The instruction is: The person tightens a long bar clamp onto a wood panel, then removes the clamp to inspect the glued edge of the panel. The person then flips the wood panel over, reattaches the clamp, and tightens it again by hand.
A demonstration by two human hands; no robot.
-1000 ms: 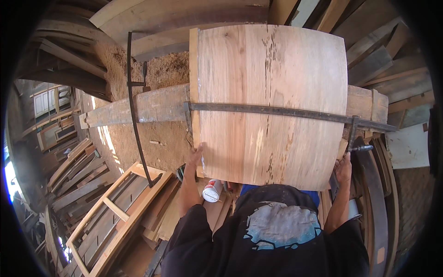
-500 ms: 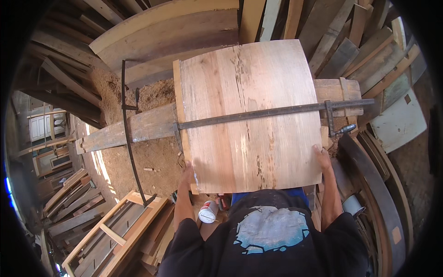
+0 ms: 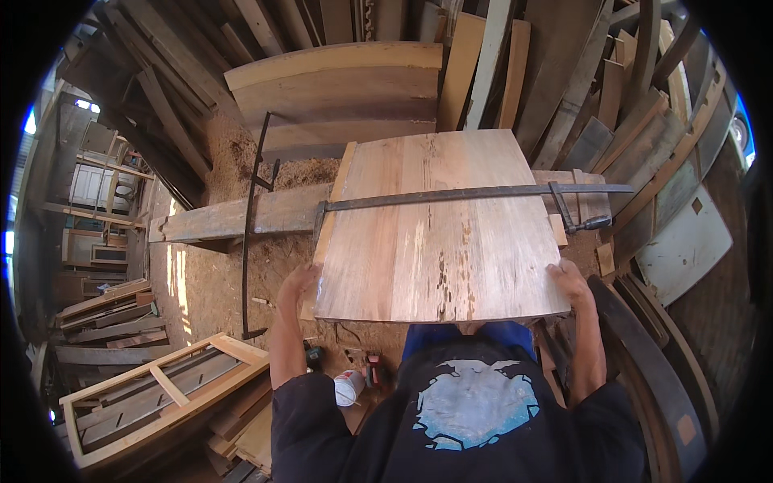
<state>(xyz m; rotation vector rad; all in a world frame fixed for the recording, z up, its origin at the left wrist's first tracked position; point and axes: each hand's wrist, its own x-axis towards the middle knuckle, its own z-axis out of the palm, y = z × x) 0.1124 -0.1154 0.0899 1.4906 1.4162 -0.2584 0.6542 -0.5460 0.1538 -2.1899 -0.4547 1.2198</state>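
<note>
A wide panel of pale, streaked wood (image 3: 451, 266) lies across a thick wooden beam (image 3: 282, 208). Along its left side runs a narrow yellowish strip (image 3: 328, 233). A long dark bar clamp (image 3: 451, 194) spans the panel, its jaws at both sides and its screw handle (image 3: 594, 223) at the right. My left hand (image 3: 301, 283) is closed round the near left edge. At the near right edge my right hand (image 3: 570, 282) grips the panel too. The fingertips of both hands are partly hidden beneath the wood. The panel's near edge is in front of my waist.
A second bar clamp (image 3: 254, 233) leans over the beam's left part. A wooden frame (image 3: 169, 386) rests on boards at lower left. On the floor are a white tub (image 3: 349, 388) and a red tool (image 3: 373, 370). Curved boards (image 3: 656, 362) stand at right; planks (image 3: 555, 80) line the back.
My view has shifted, showing more of the far planks. The panel's near edge now shows its thickness and looks raised toward me. Both hands keep their hold on the sides.
</note>
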